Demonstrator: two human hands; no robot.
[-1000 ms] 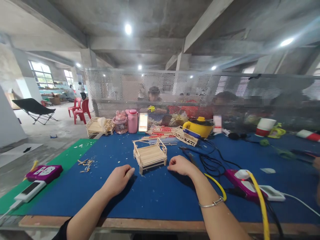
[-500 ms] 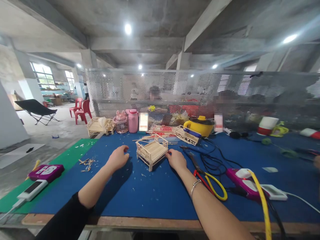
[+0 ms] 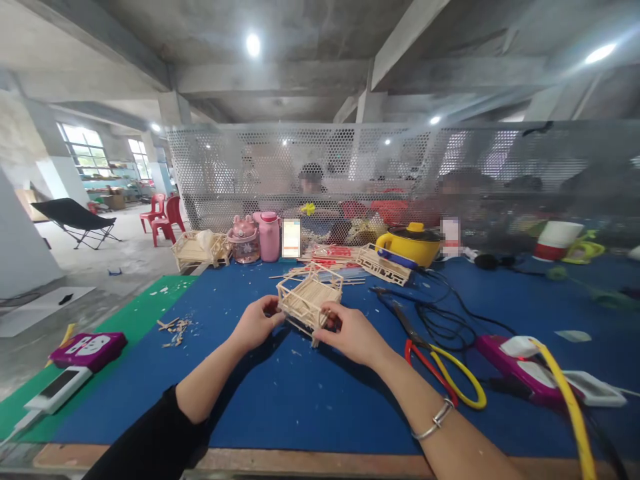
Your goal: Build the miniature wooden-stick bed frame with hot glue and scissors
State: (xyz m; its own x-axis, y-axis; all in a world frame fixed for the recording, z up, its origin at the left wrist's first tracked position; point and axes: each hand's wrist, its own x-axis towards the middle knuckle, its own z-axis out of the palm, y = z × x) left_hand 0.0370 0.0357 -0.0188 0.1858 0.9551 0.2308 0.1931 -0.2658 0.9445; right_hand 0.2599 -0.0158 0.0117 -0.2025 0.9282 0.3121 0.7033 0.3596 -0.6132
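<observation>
A small wooden-stick model bed [image 3: 311, 297], with a slatted floor and thin railings, is in front of me at the middle of the blue mat. My left hand [image 3: 259, 323] has its fingers closed at the model's left corner. At the front right corner, my right hand [image 3: 354, 332] pinches the frame near a leg, thumb in front. Behind the model lie several loose thin sticks [image 3: 325, 255], some with red on them. Another stick model [image 3: 384, 265] rests farther back on the right, a blue tool [image 3: 397, 259] lying on it.
Red-and-yellow-handled scissors [image 3: 440, 367] and black cables [image 3: 435, 317] lie right of my right hand. Wood scraps [image 3: 175, 330] are scattered at left. A yellow pot [image 3: 415, 245], a pink bottle [image 3: 269, 238] and a third stick model [image 3: 201, 250] stand along the back, before a perforated screen [image 3: 300, 147].
My left hand has moved right and closed on the model. My right hand has shifted from its right side to the front corner. The model looks slightly turned and lifted.
</observation>
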